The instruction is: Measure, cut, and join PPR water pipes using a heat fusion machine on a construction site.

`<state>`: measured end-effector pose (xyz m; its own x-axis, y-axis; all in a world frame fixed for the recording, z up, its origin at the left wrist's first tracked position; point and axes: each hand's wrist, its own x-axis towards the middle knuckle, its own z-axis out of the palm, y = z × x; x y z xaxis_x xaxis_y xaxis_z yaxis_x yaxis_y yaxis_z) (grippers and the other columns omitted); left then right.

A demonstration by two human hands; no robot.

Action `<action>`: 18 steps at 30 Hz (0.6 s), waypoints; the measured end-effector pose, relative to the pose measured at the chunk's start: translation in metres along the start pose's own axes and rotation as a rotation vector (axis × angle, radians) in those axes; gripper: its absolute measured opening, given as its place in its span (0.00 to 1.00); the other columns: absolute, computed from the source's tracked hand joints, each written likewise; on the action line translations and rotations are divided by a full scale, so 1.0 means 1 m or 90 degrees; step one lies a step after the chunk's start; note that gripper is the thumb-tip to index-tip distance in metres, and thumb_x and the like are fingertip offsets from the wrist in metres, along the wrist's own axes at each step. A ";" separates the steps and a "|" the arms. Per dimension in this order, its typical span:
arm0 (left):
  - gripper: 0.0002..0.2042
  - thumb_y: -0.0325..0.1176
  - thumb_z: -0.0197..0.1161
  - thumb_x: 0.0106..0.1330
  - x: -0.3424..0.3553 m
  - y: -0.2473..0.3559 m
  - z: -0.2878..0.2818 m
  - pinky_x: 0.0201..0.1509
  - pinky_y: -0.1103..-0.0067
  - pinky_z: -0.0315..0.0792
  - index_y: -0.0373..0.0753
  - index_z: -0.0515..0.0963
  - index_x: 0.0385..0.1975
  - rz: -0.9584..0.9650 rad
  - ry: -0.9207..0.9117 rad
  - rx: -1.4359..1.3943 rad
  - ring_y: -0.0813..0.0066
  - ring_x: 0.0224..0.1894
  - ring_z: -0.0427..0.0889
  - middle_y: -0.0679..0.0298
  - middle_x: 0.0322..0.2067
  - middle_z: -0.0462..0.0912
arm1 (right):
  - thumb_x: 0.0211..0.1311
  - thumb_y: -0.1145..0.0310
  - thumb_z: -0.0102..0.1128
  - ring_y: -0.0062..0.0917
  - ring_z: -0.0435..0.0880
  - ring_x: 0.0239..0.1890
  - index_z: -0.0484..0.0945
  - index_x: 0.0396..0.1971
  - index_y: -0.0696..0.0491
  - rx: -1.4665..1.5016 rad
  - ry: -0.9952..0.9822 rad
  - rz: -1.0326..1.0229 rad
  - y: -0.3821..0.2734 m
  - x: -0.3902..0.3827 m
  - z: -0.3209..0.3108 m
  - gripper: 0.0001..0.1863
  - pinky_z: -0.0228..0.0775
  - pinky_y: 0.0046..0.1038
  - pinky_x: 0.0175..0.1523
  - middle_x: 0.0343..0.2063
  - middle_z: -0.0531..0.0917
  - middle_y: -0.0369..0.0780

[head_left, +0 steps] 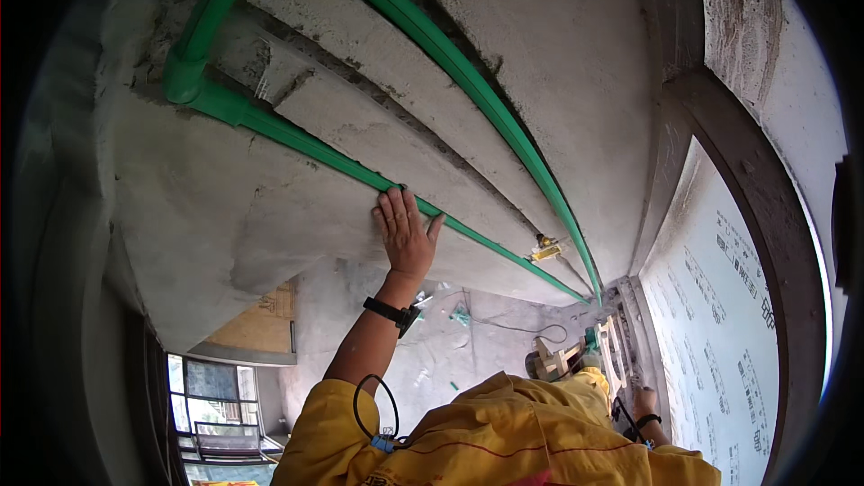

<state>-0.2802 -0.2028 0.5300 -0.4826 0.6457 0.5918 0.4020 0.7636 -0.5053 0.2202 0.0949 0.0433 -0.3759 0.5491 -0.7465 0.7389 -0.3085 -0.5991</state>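
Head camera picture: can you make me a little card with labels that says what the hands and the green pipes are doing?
Left hand: flat and open, fingers spread, pressed against the lower green pipe and the grey wall
Right hand: low down by the ladder; whether it grips anything cannot be told
Pipes: two green ones run along grooves in the wall; the upper pipe meets the lower one at an elbow
Left wrist: black watch
Clothes: yellow shirt

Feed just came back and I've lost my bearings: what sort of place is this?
Most likely a building under construction, unfinished inside. The left hand presses on a bare grey plaster wall where green pipes run in cut channels, and offcuts litter the concrete floor.
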 end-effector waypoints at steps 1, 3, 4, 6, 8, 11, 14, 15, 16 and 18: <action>0.47 0.53 0.65 0.61 -0.004 0.008 0.007 0.74 0.49 0.39 0.25 0.49 0.69 -0.001 -0.008 -0.007 0.37 0.74 0.38 0.38 0.71 0.42 | 0.57 0.64 0.54 0.25 0.68 0.11 0.73 0.16 0.52 -0.031 0.034 -0.043 0.024 0.002 -0.012 0.13 0.59 0.34 0.18 0.13 0.72 0.36; 0.46 0.53 0.64 0.62 -0.015 0.021 0.017 0.74 0.50 0.39 0.25 0.50 0.69 0.000 -0.038 -0.023 0.38 0.74 0.39 0.39 0.72 0.42 | 0.56 0.64 0.55 0.37 0.80 0.21 0.80 0.20 0.53 -0.193 0.028 -0.069 0.065 -0.005 -0.040 0.10 0.70 0.39 0.27 0.18 0.80 0.44; 0.45 0.54 0.63 0.63 -0.016 0.032 0.023 0.74 0.50 0.40 0.25 0.51 0.69 -0.001 -0.064 -0.040 0.39 0.74 0.39 0.41 0.72 0.42 | 0.54 0.63 0.55 0.43 0.85 0.28 0.83 0.23 0.53 -0.342 0.047 -0.176 0.085 -0.007 -0.066 0.11 0.76 0.42 0.33 0.23 0.84 0.48; 0.45 0.54 0.61 0.64 -0.031 0.030 0.013 0.74 0.51 0.39 0.25 0.51 0.69 0.001 -0.124 -0.068 0.41 0.74 0.40 0.42 0.72 0.43 | 0.50 0.70 0.53 0.35 0.82 0.28 0.80 0.30 0.66 -0.211 0.029 0.056 0.081 -0.032 -0.052 0.14 0.72 0.35 0.37 0.27 0.84 0.46; 0.43 0.53 0.60 0.64 -0.038 0.025 -0.004 0.75 0.53 0.37 0.26 0.51 0.69 -0.009 -0.231 -0.121 0.45 0.75 0.40 0.46 0.73 0.44 | 0.48 0.69 0.54 0.37 0.83 0.29 0.80 0.27 0.68 -0.191 0.020 0.142 0.058 -0.053 -0.045 0.15 0.71 0.37 0.37 0.25 0.84 0.49; 0.44 0.51 0.62 0.63 -0.042 0.051 0.009 0.76 0.56 0.36 0.28 0.51 0.70 0.014 -0.261 -0.187 0.47 0.76 0.39 0.48 0.73 0.44 | 0.48 0.67 0.55 0.40 0.82 0.27 0.80 0.26 0.68 -0.322 0.011 -0.029 0.077 -0.049 -0.093 0.16 0.70 0.39 0.35 0.21 0.82 0.50; 0.43 0.48 0.63 0.61 -0.062 0.049 0.016 0.77 0.58 0.37 0.34 0.52 0.71 0.059 -0.256 -0.168 0.51 0.76 0.40 0.52 0.74 0.45 | 0.50 0.66 0.55 0.41 0.80 0.23 0.79 0.22 0.64 -0.244 -0.056 -0.120 0.053 -0.054 -0.078 0.14 0.68 0.42 0.32 0.17 0.79 0.49; 0.42 0.47 0.64 0.61 -0.065 0.051 0.017 0.77 0.59 0.37 0.36 0.52 0.72 0.095 -0.272 -0.138 0.53 0.76 0.40 0.54 0.74 0.45 | 0.50 0.66 0.57 0.40 0.78 0.21 0.77 0.19 0.63 -0.259 -0.023 -0.083 0.038 -0.057 -0.071 0.13 0.66 0.42 0.30 0.16 0.78 0.47; 0.36 0.41 0.55 0.65 -0.072 0.048 0.017 0.78 0.63 0.36 0.43 0.51 0.73 0.101 -0.322 -0.122 0.60 0.77 0.41 0.62 0.75 0.43 | 0.50 0.67 0.58 0.37 0.77 0.19 0.76 0.17 0.62 -0.243 -0.007 -0.047 0.017 -0.067 -0.055 0.12 0.65 0.41 0.27 0.15 0.77 0.45; 0.34 0.40 0.53 0.67 -0.092 0.028 0.025 0.77 0.62 0.36 0.44 0.52 0.73 0.136 -0.287 -0.057 0.58 0.77 0.40 0.61 0.75 0.43 | 0.50 0.68 0.61 0.33 0.74 0.13 0.75 0.16 0.59 -0.194 0.004 0.011 -0.041 -0.087 -0.016 0.11 0.63 0.37 0.21 0.12 0.75 0.41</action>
<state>-0.2441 -0.2407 0.4461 -0.6628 0.7354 0.1411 0.5841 0.6257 -0.5171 0.2320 0.0725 0.1374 -0.3591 0.5503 -0.7538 0.8794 -0.0712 -0.4708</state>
